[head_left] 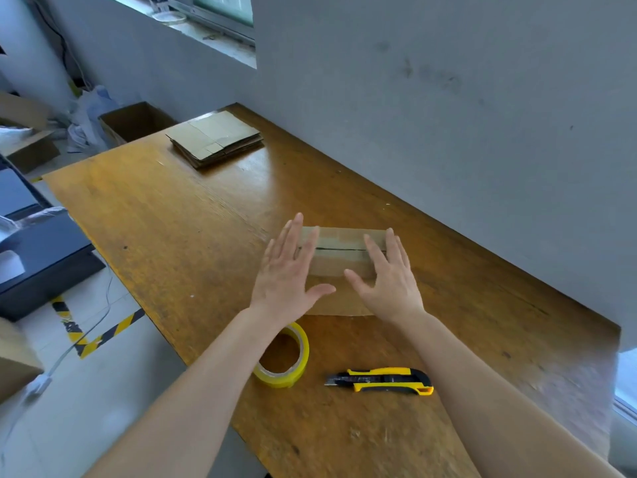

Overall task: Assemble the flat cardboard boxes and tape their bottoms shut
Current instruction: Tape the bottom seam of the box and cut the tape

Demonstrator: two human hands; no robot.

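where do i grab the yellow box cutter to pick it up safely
Grip the utility knife by its thick yellow and black handle, toward the right end, coming down from above. It lies flat on the table with both long sides free for thumb and fingers, and its metal blade end points left toward the tape roll, so avoid that end.

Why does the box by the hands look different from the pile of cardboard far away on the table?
The small brown cardboard box is folded up into shape; the pile of brown cardboard sheets lies flat. The box is one; the pile is many layers. The open left hand and right hand are at the box's ends; nothing touches the pile. Both are brown cardboard on the wooden table.
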